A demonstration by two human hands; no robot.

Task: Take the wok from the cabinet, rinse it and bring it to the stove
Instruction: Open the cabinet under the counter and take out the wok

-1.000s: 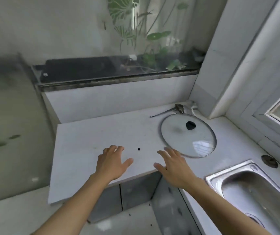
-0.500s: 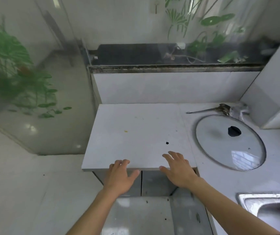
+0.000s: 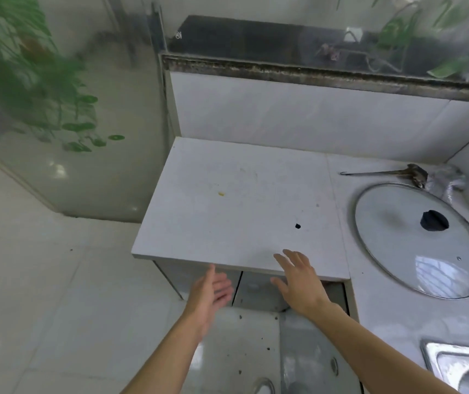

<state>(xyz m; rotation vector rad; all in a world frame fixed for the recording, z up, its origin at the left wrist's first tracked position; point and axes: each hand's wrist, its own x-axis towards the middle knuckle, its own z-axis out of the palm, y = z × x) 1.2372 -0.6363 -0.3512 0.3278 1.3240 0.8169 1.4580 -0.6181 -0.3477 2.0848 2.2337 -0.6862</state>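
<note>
Across the middle of the view runs a white countertop [image 3: 236,200], its near edge overhanging a grey cabinet [image 3: 258,291] with two closed doors side by side below it. Pale floor tiles [image 3: 43,280] fill the left side, and a frosted glass panel [image 3: 57,109] printed with green leaves stands at the far left. Behind the counter rises a white tiled wall [image 3: 298,123], topped by a dark ledge.

On the counter's right part lies a round glass lid [image 3: 415,251] with a metal rim and a black knob, flat on the surface. Just beyond it rests a thin metal utensil [image 3: 383,173] with a long handle pointing left. A corner of a steel sink [image 3: 454,365] shows at the lower right edge.

Both bare forearms reach forward from the bottom of the view. The left hand [image 3: 212,294] hovers in front of the left cabinet door, palm turned sideways, fingers straight and spread, holding nothing. The right hand [image 3: 298,280] is over the counter's front edge above the right door, palm down, fingers apart and relaxed, empty; whether it touches the edge cannot be told.

No wok can be seen; the cabinet doors beneath the hands are shut.
</note>
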